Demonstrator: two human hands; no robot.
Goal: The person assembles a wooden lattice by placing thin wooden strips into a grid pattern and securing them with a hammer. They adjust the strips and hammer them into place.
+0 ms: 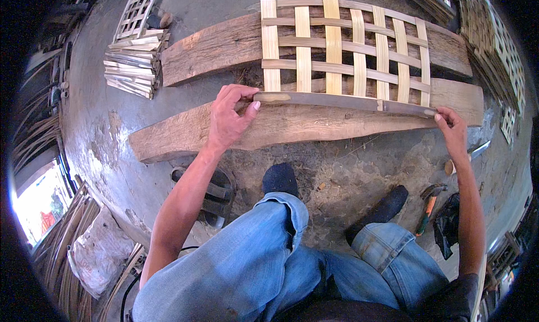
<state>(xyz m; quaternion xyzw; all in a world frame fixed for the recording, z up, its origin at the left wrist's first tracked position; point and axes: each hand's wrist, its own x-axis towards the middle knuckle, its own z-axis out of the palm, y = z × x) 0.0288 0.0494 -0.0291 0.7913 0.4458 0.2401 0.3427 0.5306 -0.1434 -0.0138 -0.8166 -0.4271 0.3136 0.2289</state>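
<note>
A lattice panel of woven pale bamboo strips (pixel 333 38) lies across two rough wooden beams. Along its near edge runs a darker brown bamboo strip (pixel 337 100), stretched between my hands. My left hand (pixel 231 113) pinches the strip's left end between thumb and fingers, just past the panel's left side. At the other end my right hand (pixel 450 128) pinches the strip's tip near the panel's right corner. The strip lies against or over the near ends of the upright slats; whether it is woven in there I cannot tell.
The near beam (pixel 191 132) and far beam (pixel 219 47) rest on the concrete floor. A bundle of split strips (pixel 137 64) lies left, stacked lattice panels (pixel 497 58) right. A hammer (pixel 429 207) and black plastic bag (pixel 446 225) lie near my right forearm, a sandal (pixel 216 193) near my left.
</note>
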